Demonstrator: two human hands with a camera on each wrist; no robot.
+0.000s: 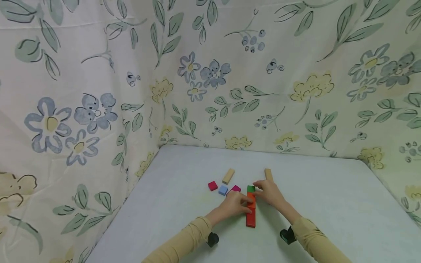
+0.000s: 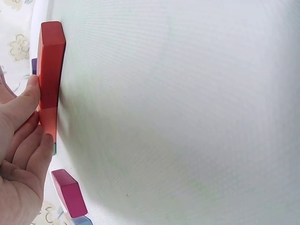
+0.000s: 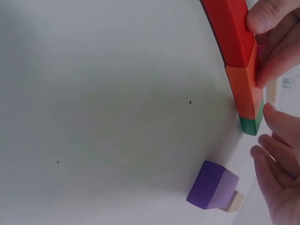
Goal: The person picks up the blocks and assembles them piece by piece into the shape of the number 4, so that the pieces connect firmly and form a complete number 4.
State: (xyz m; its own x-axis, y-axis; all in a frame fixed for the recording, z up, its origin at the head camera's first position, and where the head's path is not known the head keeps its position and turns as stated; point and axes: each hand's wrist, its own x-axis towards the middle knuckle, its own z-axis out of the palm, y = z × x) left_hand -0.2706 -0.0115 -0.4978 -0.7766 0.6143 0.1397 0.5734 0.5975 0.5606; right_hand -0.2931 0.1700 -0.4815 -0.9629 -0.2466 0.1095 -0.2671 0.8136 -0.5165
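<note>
A red block (image 1: 250, 218), an orange block (image 1: 251, 200) and a green block (image 1: 251, 189) lie end to end in a straight row. My left hand (image 1: 234, 204) is at the row's left side, its thumb touching the red block (image 2: 51, 70) and its fingertips against the orange block (image 2: 48, 121). Across the row is my right hand (image 1: 270, 193), fingers loosely bent. In the right wrist view, the thumb of that right hand (image 3: 281, 164) comes close to the green block (image 3: 250, 125), and nothing sits between its fingers.
Left of the row lie a magenta block (image 1: 235, 188), a light blue block (image 1: 223, 190), a crimson block (image 1: 212, 186) and a plain wooden block (image 1: 228, 176). Another wooden block (image 1: 268, 174) and a purple block (image 3: 208, 185) lie near my right hand. Floral cloth (image 1: 210, 109) hangs behind the white table (image 1: 184, 175).
</note>
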